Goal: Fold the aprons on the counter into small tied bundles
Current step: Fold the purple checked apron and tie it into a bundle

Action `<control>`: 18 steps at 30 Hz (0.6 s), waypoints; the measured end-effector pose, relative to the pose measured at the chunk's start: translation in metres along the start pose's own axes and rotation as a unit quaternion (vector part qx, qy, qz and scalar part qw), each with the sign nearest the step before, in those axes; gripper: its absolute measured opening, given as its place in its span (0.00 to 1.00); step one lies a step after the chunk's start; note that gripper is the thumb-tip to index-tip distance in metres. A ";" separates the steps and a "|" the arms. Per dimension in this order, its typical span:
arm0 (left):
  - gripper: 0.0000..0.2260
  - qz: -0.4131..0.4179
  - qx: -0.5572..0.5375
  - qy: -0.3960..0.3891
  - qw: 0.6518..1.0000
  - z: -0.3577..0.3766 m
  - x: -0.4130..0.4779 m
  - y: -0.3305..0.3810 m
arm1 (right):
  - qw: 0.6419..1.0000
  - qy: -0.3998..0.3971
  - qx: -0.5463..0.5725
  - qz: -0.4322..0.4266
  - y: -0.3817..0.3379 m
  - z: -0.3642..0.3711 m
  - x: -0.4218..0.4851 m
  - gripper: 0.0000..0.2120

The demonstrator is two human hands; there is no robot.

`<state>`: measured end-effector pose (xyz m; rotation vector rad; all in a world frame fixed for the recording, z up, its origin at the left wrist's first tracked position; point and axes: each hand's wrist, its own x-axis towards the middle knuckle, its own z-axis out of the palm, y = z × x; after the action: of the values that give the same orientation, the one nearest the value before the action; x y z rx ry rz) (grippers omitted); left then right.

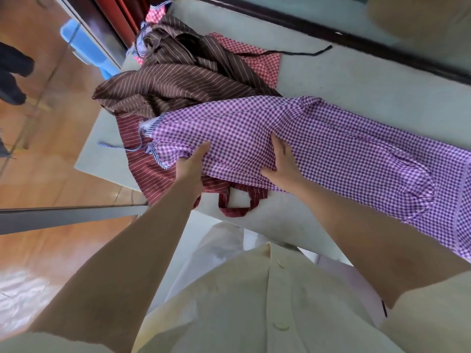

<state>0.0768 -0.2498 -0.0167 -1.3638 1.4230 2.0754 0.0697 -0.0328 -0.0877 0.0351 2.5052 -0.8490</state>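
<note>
Left hand: thumb on top of the cloth, fingers tucked out of sight beneath it, pinching the near edge of the purple gingham apron; right hand: palm down, fingers straight and together, resting flat on the same apron and holding nothing; both forearms reach out from a cream buttoned shirt.

The purple gingham apron lies spread across the pale counter, running from the hands away to the person's right, its far end hanging over the near counter edge; a blue-striped tie trails from its left end.

Beneath it, at the left hand, lies a dark red striped apron, whose loop strap shows on the counter between the two forearms.

Farther back, touching the purple apron's far edge, a brown striped apron sits in a crumpled heap; under and behind that heap a red gingham apron lies flat, with a black strap stretched across it and on over the bare counter.

Beyond the counter's left side, a blue container stands on the wooden floor.
</note>
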 end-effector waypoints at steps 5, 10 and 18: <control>0.10 0.270 0.146 0.012 0.952 0.027 -0.018 -0.011 | 0.973 -0.048 0.223 0.037 0.006 -0.012 -0.009 0.42; 0.17 0.498 0.337 -0.076 0.795 0.087 -0.043 -0.033 | 0.885 -0.012 0.451 0.112 0.023 -0.047 -0.030 0.24; 0.07 0.564 0.539 -0.187 0.597 0.192 -0.079 -0.122 | 0.688 0.088 0.703 0.158 0.116 -0.110 -0.093 0.25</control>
<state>0.0947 -0.0099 -0.0088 0.6368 2.8487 1.0215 0.1230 0.1361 -0.0351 1.0295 1.2580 -2.3839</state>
